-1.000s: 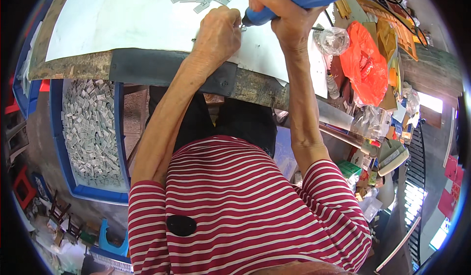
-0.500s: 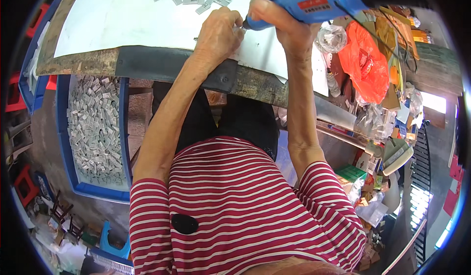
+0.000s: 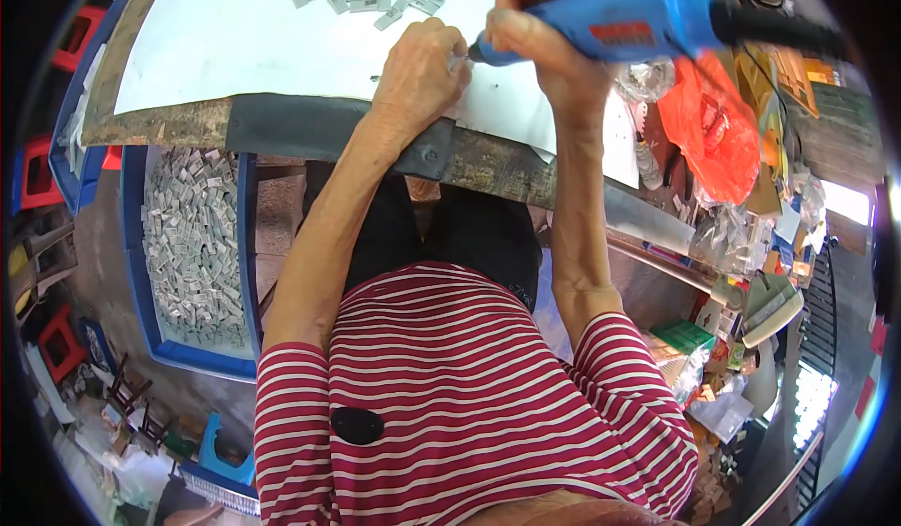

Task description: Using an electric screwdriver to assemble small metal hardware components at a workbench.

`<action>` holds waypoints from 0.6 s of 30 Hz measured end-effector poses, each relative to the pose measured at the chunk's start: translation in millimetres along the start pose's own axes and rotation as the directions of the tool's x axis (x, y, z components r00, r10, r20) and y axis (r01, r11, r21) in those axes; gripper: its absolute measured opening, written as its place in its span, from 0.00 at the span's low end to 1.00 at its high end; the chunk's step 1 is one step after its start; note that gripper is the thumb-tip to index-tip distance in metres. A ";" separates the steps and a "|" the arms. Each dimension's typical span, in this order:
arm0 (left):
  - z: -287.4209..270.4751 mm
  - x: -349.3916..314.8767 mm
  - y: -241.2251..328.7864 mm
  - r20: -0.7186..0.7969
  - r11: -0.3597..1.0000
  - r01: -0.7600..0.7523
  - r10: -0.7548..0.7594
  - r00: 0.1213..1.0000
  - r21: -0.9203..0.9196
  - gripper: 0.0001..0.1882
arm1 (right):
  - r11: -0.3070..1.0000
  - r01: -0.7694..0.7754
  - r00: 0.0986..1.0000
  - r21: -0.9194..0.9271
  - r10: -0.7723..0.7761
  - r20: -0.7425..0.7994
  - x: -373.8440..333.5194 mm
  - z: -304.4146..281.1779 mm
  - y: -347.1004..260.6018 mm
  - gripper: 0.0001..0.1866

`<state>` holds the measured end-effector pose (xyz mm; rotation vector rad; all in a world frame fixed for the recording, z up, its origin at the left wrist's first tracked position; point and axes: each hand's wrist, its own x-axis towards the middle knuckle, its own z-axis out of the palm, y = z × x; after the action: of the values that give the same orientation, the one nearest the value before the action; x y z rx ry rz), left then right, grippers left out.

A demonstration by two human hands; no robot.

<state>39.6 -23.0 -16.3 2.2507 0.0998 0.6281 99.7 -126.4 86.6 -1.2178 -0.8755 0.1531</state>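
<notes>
Blue power tool (image 3: pixel 610 21) in a bare right hand (image 3: pixel 552 43), its fingers wrapped around the body, slants across the top of the frame, right of centre, over a worktable. Its dark nose points left, just beside the fingertips of the left hand (image 3: pixel 424 74), which rests at the upper centre, fingers curled and bunched together; whether they close on anything cannot be told, as the fingers hide the spot. A thick black cable sleeve (image 3: pixel 774 30) runs from the tool's rear toward the upper right.

Small grey plates (image 3: pixel 362 6) lie loosely grouped at the top of the frame, beyond the left hand, on a white sheet (image 3: pixel 253 43) covering the tabletop. Worn wood (image 3: pixel 160 124) and a dark strip (image 3: pixel 300 128) form the near edge.

At left, below table height, a blue tray (image 3: pixel 138 273) holds a dense heap of similar pieces (image 3: pixel 192 244). A red plastic bag (image 3: pixel 710 137) sits at the right, with clear plastic wrap (image 3: pixel 646 82) just beside it. Red-and-white stripes mark the worker's shirt (image 3: pixel 497 376), filling the lower centre. A light-blue stool (image 3: pixel 214 453) stands at the lower left.
</notes>
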 end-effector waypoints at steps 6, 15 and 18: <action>2.7 1.9 -3.5 -0.001 0.999 -0.040 0.040 0.999 -0.030 0.06 | 0.891 0.414 0.879 0.185 -0.444 0.173 19.1 -12.2 36.5 0.14; -2.1 -2.9 -6.9 -0.021 0.991 -0.135 0.135 0.991 0.006 0.06 | 0.971 0.102 0.985 0.214 -0.069 -0.155 6.1 1.8 -23.8 0.10; -0.9 0.9 -7.9 -0.020 0.990 -0.140 0.141 0.990 0.023 0.08 | 0.952 0.163 0.977 0.259 -0.118 -0.180 0.4 -12.3 -35.2 0.10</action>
<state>41.0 -16.7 -21.0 2.2858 -0.0422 0.7291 96.2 -148.8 116.3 -0.8936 -0.7667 0.0553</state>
